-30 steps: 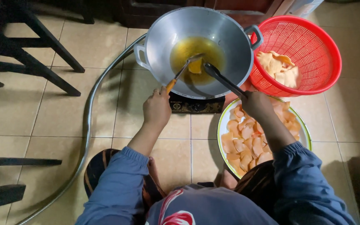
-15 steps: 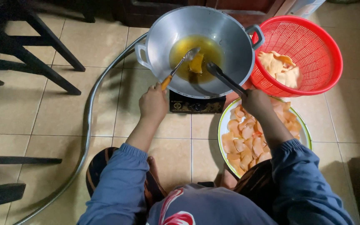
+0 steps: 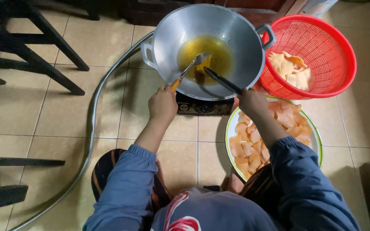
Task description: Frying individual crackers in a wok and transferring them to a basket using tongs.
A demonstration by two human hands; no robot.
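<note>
My left hand (image 3: 162,105) is closed on the orange handle of a metal spoon (image 3: 192,65), whose bowl lifts a thin yellow chip (image 3: 204,64) over the oil in the round aluminium wok (image 3: 168,38), upper centre of the frame. My right hand (image 3: 252,102) is clamped on slim black tongs (image 3: 222,80), tips just beside the chip.

A home kitchen corner, cooking done on the tiled floor (image 3: 43,115): a wok (image 3: 236,38) on a small stove (image 3: 204,107), gas hose (image 3: 93,128), dark wooden furniture legs (image 3: 52,55).
</note>
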